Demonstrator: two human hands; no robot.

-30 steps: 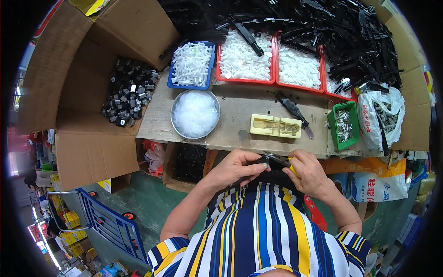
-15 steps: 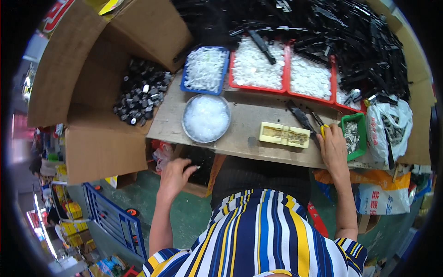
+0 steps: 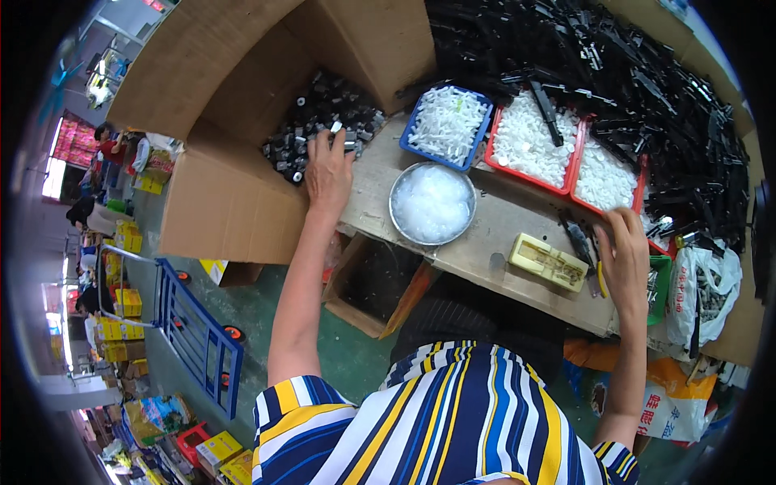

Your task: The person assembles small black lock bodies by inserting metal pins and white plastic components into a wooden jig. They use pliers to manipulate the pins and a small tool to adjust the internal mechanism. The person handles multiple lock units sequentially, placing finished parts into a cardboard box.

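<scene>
The left hand has its fingers spread flat on small black parts in the cardboard box, which look hard and light, easy to pinch by their sides, while the right hand rests fingers apart on the table.

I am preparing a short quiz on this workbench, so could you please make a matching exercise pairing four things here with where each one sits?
Things:
1. left hand
2. right hand
3. metal bowl
4. yellow block

Places:
A. on the board between the bowl and the right hand
B. at the board's right end, beside the green tray
C. reaching into the cardboard box of black parts
D. just in front of the blue tray

Pairs: 1-C, 2-B, 3-D, 4-A
</scene>
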